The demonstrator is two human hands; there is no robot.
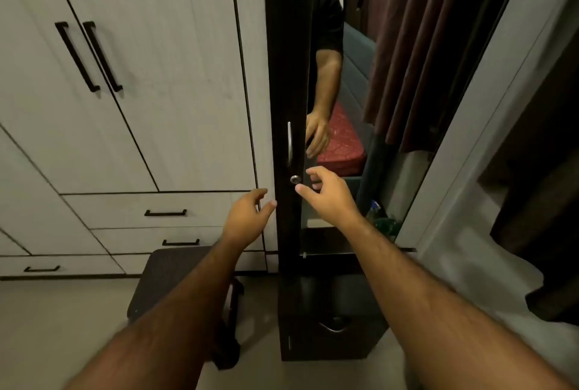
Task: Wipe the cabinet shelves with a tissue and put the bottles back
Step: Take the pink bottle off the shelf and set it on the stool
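Both bare forearms reached forward toward a tall, narrow dark cabinet [283, 76] that stood between a pale wardrobe [141, 107] and a mirror [338, 139]. The cabinet's door was closed, so its shelves and any bottles inside could not be seen.

The left hand [247, 220] hung at the cabinet's left edge, below the level of the lock, with its fingers loosely curled and its thumb apart — it held nothing, and whether a fingertip touched the wood could not be told. The right hand [329, 195] was at the door's right edge, just beside the round metal lock [294, 179]; its fingers were relaxed and spread, grasping nothing. The slim vertical handle [289, 143] sat above the lock, untouched by either hand.

No tissue showed in either hand. At the mirror's lower edge, something green and blurred [383, 220] sat beside the right forearm; it may have been bottles, but that could not be told.

The mirror reflected a forearm, a hand and a red mattress [341, 145]. Dark curtains [423, 45] hung on the right. A dark stool [169, 276] stood on the floor left of the cabinet's base, and the wardrobe showed 2 long black door handles [89, 56] and 3 drawer pulls along its lower edge.
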